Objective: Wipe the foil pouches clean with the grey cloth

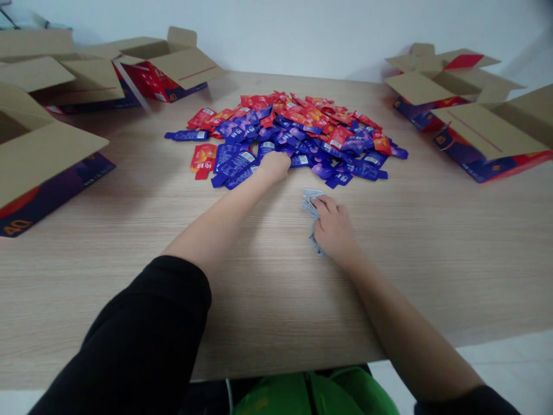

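We reach our curled left hand (275, 166) to the packets (233, 164), its hold unclear, our right hand (337, 229) closed on a grey bundle (311, 199).

Red and purple-blue packets (235, 164), black sleeves (147, 323).

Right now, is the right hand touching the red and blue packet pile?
No, the right hand is on some grey crumpled material, nearer the camera than the pile.

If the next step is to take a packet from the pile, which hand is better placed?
Left, probably: the left hand is at the pile; the right hand is farther back, on a crumpled grey item.
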### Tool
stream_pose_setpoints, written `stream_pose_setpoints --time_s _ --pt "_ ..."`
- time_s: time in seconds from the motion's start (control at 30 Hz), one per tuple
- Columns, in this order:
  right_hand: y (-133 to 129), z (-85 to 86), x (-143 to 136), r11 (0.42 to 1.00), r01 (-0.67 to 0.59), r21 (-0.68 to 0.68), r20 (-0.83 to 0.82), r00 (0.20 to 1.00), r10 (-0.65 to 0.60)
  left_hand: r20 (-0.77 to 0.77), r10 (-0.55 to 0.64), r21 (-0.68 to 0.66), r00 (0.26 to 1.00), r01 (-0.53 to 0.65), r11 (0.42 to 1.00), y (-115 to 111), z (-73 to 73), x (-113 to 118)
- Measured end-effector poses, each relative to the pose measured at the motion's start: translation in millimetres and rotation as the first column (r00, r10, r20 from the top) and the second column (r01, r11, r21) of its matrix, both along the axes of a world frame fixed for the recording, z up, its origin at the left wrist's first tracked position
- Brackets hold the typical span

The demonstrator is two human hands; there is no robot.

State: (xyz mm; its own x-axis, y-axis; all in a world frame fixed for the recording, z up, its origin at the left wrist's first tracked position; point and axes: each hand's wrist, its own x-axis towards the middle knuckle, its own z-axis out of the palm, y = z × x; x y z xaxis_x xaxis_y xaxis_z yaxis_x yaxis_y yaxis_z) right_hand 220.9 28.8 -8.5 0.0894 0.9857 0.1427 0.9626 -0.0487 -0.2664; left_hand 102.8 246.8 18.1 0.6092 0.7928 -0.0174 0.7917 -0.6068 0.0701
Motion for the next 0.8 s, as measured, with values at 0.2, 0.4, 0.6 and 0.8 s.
stream_pose_setpoints --time_s 0.2,0.4,0.6,0.8 --pt "-5.6 4.7 5.4 0.997 0.047 -0.062 0.032 0.998 -0.045 -0.115 0.026 -0.016 0.993 -0.028 0.999 7.1 13.6 -14.0" --pt "-5.3 9.3 3.2 0.992 0.073 -0.104 0.052 0.996 -0.068 -0.090 0.104 0.135 0.991 -0.091 0.987 -19.1 12.1 -15.6" --pt "-2.9 0.3 10.7 0.999 0.041 -0.035 0.023 0.999 -0.041 -0.017 -0.067 0.289 0.998 0.069 0.955 -70.7 15.8 -32.1" --pt "-17.7 -8.7 29.9 0.998 0.056 0.033 0.005 0.998 -0.056 -0.064 -0.283 0.247 0.957 0.290 0.925 -153.7 -8.0 -64.3"
